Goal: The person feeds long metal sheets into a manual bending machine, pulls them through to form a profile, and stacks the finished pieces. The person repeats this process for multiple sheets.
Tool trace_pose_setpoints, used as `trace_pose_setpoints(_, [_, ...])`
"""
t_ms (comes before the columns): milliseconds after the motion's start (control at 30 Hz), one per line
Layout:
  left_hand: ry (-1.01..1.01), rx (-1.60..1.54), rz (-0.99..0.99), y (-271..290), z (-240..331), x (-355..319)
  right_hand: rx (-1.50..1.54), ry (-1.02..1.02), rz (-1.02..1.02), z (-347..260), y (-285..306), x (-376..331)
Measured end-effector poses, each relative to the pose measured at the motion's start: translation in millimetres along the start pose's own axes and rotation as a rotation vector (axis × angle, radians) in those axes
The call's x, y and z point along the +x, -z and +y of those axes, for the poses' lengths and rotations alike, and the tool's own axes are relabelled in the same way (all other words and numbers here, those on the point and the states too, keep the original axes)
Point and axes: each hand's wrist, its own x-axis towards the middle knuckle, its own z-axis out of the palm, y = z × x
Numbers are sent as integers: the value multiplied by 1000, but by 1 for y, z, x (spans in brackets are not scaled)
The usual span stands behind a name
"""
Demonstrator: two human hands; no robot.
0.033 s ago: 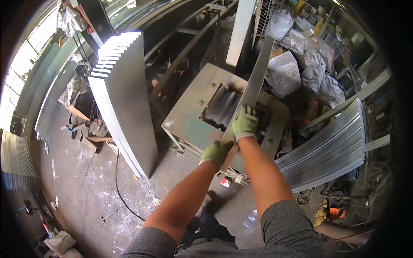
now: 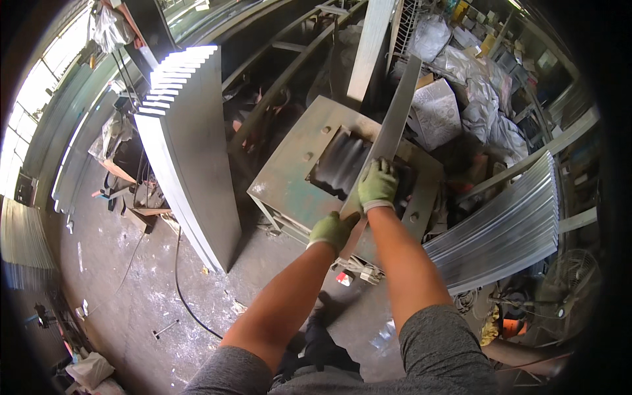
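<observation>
A long flat metal bar (image 2: 399, 122) slants across the top of a worn grey-green box-shaped machine (image 2: 284, 178). It passes beside an opening that shows dark, ridged rollers (image 2: 339, 164). My left hand (image 2: 330, 232), in a green glove, grips the bar's near end; some of its fingers are hidden beneath. Farther along, my right hand (image 2: 377, 184), gloved the same way, is closed over the bar with its fingers bent across the edge. The bar's far end rises beyond the machine.
A tall stack of metal bars (image 2: 197, 138) leans at the left. Another fanned stack (image 2: 500, 234) lies at the right, near a fan (image 2: 573, 280). Plastic sheeting (image 2: 484, 99) heaps up behind. A black cable (image 2: 186, 299) runs across the floor (image 2: 131, 316).
</observation>
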Motion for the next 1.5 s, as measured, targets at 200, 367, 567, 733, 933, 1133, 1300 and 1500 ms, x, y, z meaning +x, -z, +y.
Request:
trace_pose_setpoints(200, [187, -135, -67, -10, 5, -2, -27, 107, -111, 8, 8, -5])
trace_pose_setpoints(367, [-149, 95, -39, -12, -37, -55, 18, 134, -130, -16, 32, -47])
trace_pose_setpoints(567, [65, -70, -62, -28, -100, -131, 141, 57, -142, -58, 53, -140])
trace_pose_setpoints(733, [212, -143, -54, -43, -132, -180, 181, 65, -84, -82, 80, -195])
trace_pose_setpoints(933, [60, 20, -3, -27, -83, -95, 88, 90, -67, -52, 58, -98])
trace_pose_setpoints(1133, [104, 30, -47, -23, -36, 3, 66, 80, -139, -14, 31, -9])
trace_pose_setpoints(1300, [-15, 73, -49, -26, -50, -37, 139, 85, -191, -20, 47, -28])
trace_pose_setpoints(1500, [336, -3, -72, -18, -62, -123, 214, 127, -148, -2, 51, -30])
